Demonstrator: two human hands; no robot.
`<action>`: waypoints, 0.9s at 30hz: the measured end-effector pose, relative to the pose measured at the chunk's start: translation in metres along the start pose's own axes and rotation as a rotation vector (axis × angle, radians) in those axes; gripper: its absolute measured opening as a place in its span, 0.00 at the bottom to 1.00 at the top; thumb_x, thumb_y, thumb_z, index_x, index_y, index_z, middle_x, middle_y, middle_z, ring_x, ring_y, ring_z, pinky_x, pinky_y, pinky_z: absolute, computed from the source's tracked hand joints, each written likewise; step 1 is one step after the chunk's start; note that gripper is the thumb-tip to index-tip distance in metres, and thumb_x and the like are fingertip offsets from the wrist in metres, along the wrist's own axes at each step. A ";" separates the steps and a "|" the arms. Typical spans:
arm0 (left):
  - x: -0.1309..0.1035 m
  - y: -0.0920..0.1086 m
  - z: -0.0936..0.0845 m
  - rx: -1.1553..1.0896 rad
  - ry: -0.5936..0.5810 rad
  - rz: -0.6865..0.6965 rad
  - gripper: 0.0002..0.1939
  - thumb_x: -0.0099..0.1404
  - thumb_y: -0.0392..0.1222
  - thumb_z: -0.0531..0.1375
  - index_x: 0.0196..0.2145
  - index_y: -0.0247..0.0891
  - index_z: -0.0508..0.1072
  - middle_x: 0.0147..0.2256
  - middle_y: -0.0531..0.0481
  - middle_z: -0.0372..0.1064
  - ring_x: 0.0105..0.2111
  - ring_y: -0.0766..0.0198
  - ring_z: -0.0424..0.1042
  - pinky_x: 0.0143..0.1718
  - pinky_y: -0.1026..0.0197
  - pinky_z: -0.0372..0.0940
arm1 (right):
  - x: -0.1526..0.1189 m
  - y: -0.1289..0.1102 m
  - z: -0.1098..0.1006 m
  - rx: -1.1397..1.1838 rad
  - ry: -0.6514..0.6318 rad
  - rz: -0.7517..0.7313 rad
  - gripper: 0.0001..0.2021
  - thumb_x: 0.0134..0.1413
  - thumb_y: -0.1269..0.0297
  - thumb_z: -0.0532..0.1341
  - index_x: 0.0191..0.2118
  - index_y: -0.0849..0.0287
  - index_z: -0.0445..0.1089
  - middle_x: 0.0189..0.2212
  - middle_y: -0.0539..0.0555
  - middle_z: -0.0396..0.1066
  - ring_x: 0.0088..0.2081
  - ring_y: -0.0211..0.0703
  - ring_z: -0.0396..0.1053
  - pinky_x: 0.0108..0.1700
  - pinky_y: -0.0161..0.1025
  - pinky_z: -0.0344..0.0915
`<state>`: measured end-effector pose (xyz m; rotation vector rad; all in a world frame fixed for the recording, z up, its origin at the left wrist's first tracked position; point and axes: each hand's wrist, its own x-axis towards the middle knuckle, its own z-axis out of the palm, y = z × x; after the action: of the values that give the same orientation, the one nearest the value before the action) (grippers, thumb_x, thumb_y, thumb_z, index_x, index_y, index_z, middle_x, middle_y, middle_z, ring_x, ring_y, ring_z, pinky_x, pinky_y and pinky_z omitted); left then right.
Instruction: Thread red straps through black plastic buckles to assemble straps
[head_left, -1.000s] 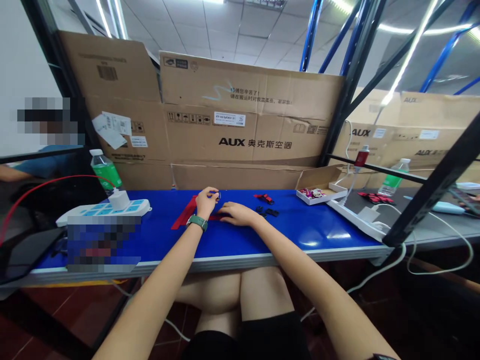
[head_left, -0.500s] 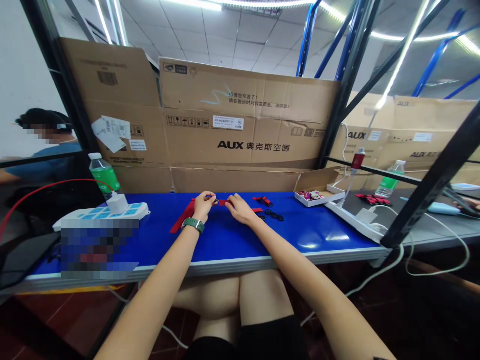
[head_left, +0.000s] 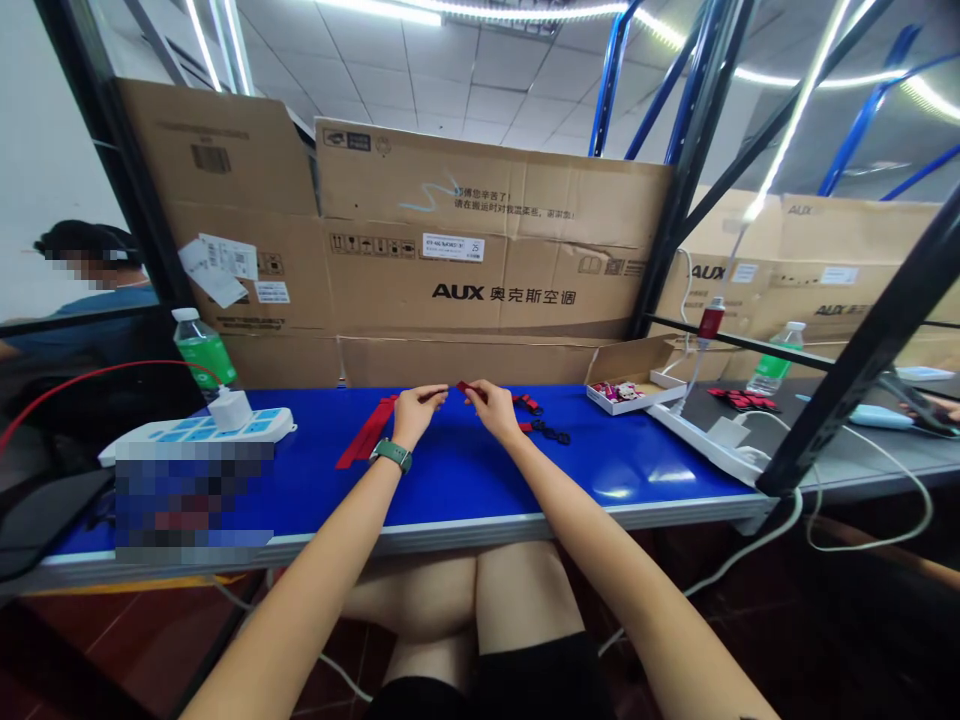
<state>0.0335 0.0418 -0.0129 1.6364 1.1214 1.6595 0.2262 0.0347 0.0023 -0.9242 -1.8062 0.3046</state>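
My right hand (head_left: 491, 410) pinches a red strap (head_left: 463, 387) just above the blue tabletop, its end pointing toward my other hand. Facing it, my left hand (head_left: 420, 412), with a green watch on the wrist, has thumb and fingers pressed together; a small dark thing seems to be between them, too small to name. Left of that hand several red straps (head_left: 366, 435) lie flat on the table. Beyond my right hand are black plastic pieces (head_left: 551, 433) that look like buckles, and a red strap with black parts (head_left: 529, 404).
A white power strip (head_left: 274, 425) with a plugged-in charger stands at the left, near a green-labelled bottle (head_left: 202, 350). At the right are an open small box (head_left: 626, 398), another power strip (head_left: 705, 445) and a black post (head_left: 847, 370). Cardboard (head_left: 480, 270) walls the back. A person sits far left.
My hands have come up a little from the table and turned toward each other. The red strap's end is raised in my right fingers, with a narrow gap between the hands.
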 end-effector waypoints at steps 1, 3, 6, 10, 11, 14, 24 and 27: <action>0.000 0.000 0.000 0.023 0.039 -0.008 0.14 0.57 0.46 0.68 0.38 0.35 0.82 0.38 0.41 0.80 0.34 0.55 0.80 0.39 0.54 0.76 | 0.000 -0.001 0.000 -0.004 -0.001 0.000 0.12 0.63 0.57 0.57 0.40 0.58 0.75 0.29 0.54 0.78 0.32 0.45 0.75 0.40 0.38 0.67; 0.000 0.000 0.001 0.056 0.089 -0.017 0.14 0.57 0.48 0.68 0.36 0.35 0.82 0.37 0.42 0.80 0.33 0.55 0.80 0.36 0.55 0.76 | -0.001 -0.003 0.001 -0.029 -0.007 -0.020 0.11 0.62 0.58 0.59 0.37 0.58 0.76 0.29 0.55 0.78 0.31 0.45 0.75 0.39 0.37 0.67; -0.001 0.000 0.003 0.011 0.081 -0.031 0.13 0.57 0.47 0.68 0.37 0.35 0.82 0.32 0.43 0.80 0.32 0.54 0.80 0.37 0.54 0.76 | -0.002 -0.007 0.003 -0.076 -0.028 -0.052 0.11 0.61 0.59 0.59 0.34 0.58 0.76 0.28 0.55 0.78 0.30 0.44 0.74 0.38 0.37 0.66; -0.002 -0.002 0.007 -0.052 0.017 -0.021 0.12 0.58 0.43 0.67 0.38 0.35 0.81 0.34 0.43 0.81 0.33 0.54 0.81 0.40 0.53 0.76 | -0.004 -0.007 0.009 -0.118 -0.018 -0.045 0.13 0.61 0.58 0.59 0.33 0.58 0.77 0.27 0.54 0.78 0.28 0.43 0.73 0.36 0.36 0.65; -0.003 -0.002 0.008 -0.038 0.003 -0.012 0.12 0.58 0.42 0.67 0.39 0.35 0.81 0.35 0.43 0.81 0.34 0.54 0.81 0.41 0.53 0.76 | -0.004 -0.006 0.010 -0.124 -0.017 -0.043 0.13 0.61 0.58 0.59 0.33 0.58 0.77 0.27 0.54 0.78 0.28 0.43 0.73 0.36 0.36 0.65; -0.005 0.001 0.010 0.032 -0.013 0.018 0.12 0.59 0.41 0.65 0.41 0.37 0.81 0.39 0.44 0.81 0.36 0.54 0.81 0.43 0.52 0.76 | -0.004 -0.005 0.012 -0.136 -0.007 -0.033 0.13 0.60 0.59 0.59 0.31 0.58 0.76 0.27 0.54 0.78 0.27 0.43 0.73 0.35 0.36 0.66; -0.013 0.018 0.010 0.254 -0.015 0.161 0.06 0.59 0.40 0.66 0.36 0.40 0.77 0.28 0.49 0.79 0.30 0.58 0.79 0.34 0.60 0.73 | -0.003 0.001 0.014 0.035 -0.037 0.124 0.09 0.59 0.57 0.60 0.41 0.55 0.67 0.27 0.51 0.77 0.21 0.41 0.71 0.28 0.35 0.66; -0.013 0.018 0.010 0.302 -0.056 0.223 0.04 0.60 0.38 0.64 0.35 0.40 0.77 0.30 0.49 0.79 0.31 0.59 0.79 0.36 0.60 0.73 | -0.003 0.004 0.015 0.022 -0.071 0.051 0.07 0.59 0.58 0.60 0.38 0.55 0.65 0.26 0.51 0.76 0.25 0.42 0.73 0.31 0.35 0.67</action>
<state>0.0478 0.0240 -0.0055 2.0507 1.2462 1.6261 0.2156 0.0381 -0.0087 -0.9553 -1.8425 0.3928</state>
